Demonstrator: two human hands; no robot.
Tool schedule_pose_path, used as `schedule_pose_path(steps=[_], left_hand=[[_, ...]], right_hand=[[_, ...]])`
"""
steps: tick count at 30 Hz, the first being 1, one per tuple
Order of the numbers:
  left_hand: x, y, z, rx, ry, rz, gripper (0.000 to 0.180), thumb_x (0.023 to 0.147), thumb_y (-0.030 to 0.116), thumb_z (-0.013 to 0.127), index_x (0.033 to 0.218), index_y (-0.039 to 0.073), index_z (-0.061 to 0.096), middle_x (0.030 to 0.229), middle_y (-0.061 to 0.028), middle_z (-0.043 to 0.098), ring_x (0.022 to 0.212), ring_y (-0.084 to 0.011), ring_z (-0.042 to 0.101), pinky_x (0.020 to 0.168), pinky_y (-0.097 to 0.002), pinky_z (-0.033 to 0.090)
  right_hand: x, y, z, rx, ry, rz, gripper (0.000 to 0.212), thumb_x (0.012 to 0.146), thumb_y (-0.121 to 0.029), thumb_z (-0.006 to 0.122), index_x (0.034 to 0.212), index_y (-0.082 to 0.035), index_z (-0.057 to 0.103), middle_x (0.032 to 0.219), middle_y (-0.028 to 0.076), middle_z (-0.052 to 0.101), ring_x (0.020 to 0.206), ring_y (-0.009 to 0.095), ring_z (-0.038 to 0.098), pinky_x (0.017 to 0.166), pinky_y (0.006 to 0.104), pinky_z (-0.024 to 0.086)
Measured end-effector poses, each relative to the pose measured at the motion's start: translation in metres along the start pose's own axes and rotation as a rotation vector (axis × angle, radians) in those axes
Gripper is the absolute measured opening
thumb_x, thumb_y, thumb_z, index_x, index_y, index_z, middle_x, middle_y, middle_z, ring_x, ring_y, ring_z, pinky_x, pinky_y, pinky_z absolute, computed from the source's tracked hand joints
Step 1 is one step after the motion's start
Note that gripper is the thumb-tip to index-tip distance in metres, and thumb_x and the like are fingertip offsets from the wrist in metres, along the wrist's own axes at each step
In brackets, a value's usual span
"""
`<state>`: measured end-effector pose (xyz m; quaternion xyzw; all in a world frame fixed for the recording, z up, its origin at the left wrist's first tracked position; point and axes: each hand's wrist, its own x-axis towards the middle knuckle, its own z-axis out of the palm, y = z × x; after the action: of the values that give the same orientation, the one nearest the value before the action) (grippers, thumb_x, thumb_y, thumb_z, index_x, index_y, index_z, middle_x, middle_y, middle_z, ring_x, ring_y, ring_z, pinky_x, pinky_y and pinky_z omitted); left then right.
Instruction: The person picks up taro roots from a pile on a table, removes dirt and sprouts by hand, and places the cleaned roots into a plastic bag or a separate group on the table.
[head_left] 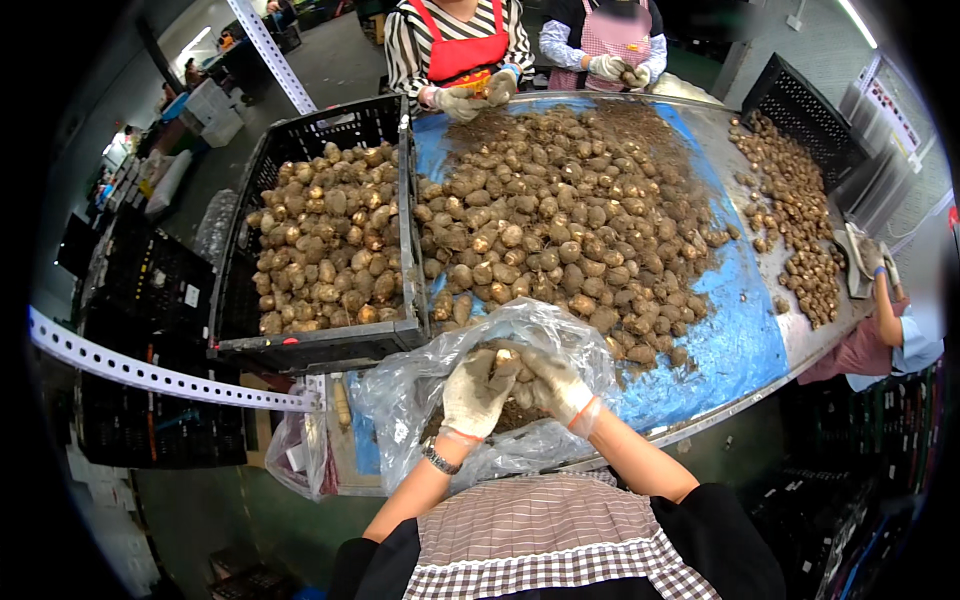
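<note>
In dirty white work gloves, my left hand (474, 396) and my right hand (553, 384) meet above a clear plastic bag (400, 400). A small brown taro (507, 362) with a pale end is between them, and the fingers of both hands close round it. The gloved fingers partly hide it. Under my hands the bag lies open at the table's near edge, with brown soil or taros showing dimly inside. Just beyond the bag spreads a large heap of soil-covered taros (580, 210).
A black crate (318, 345) full of taros stands at the left. Blue sheeting (740, 340) covers part of the metal table (800, 345). A smaller taro pile (800, 200) lies at the right beside a tipped black crate (805, 120). Co-workers stand across the table and at the right.
</note>
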<state>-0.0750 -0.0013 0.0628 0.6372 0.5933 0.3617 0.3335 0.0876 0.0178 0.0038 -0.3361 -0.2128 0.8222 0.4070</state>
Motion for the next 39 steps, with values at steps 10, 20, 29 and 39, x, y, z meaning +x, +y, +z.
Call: schedule_pose_path(steps=[10, 20, 29, 39], left_hand=[[-0.016, 0.007, 0.019, -0.008, -0.015, 0.557, 0.013, 0.082, 0.011, 0.068, 0.073, 0.003, 0.066, 0.061, -0.0059, 0.060, 0.058, -0.0212, 0.059, 0.055, -0.0324, 0.050], [-0.037, 0.006, 0.033, -0.223, 0.180, -0.035, 0.041, 0.085, 0.024, 0.070, 0.117, 0.002, 0.057, 0.089, -0.0104, 0.066, 0.078, -0.0227, 0.063, 0.071, -0.0332, 0.051], [-0.067, -0.008, 0.029, -1.100, -0.168, -0.227, 0.045, 0.095, 0.031, 0.060, 0.124, -0.003, 0.055, 0.082, -0.0035, 0.060, 0.062, -0.0077, 0.045, 0.056, -0.0237, 0.039], [-0.065, -0.018, 0.057, -0.620, 0.193, -0.227, 0.020, 0.089, 0.010, 0.067, 0.104, -0.002, 0.066, 0.084, -0.0064, 0.069, 0.059, -0.0083, 0.056, 0.053, -0.0232, 0.043]], right_hand=[[-0.002, -0.009, 0.004, 0.016, 0.201, -0.055, 0.035, 0.096, -0.011, 0.058, 0.126, 0.005, 0.053, 0.118, 0.014, 0.062, 0.106, 0.023, 0.062, 0.090, 0.0336, 0.055], [-0.013, -0.020, 0.017, -0.240, -0.185, -0.024, 0.047, 0.092, -0.017, 0.062, 0.133, 0.002, 0.050, 0.122, 0.010, 0.061, 0.110, 0.015, 0.057, 0.098, 0.0303, 0.044], [-0.035, -0.063, 0.017, -0.214, -0.477, 0.051, 0.044, 0.096, -0.022, 0.059, 0.130, 0.005, 0.051, 0.124, 0.015, 0.061, 0.110, 0.020, 0.060, 0.095, 0.0314, 0.048], [-0.060, -0.092, -0.020, -0.644, -0.096, -0.022, 0.019, 0.088, -0.005, 0.060, 0.105, 0.000, 0.066, 0.101, 0.007, 0.069, 0.079, 0.017, 0.067, 0.067, 0.0239, 0.056]])
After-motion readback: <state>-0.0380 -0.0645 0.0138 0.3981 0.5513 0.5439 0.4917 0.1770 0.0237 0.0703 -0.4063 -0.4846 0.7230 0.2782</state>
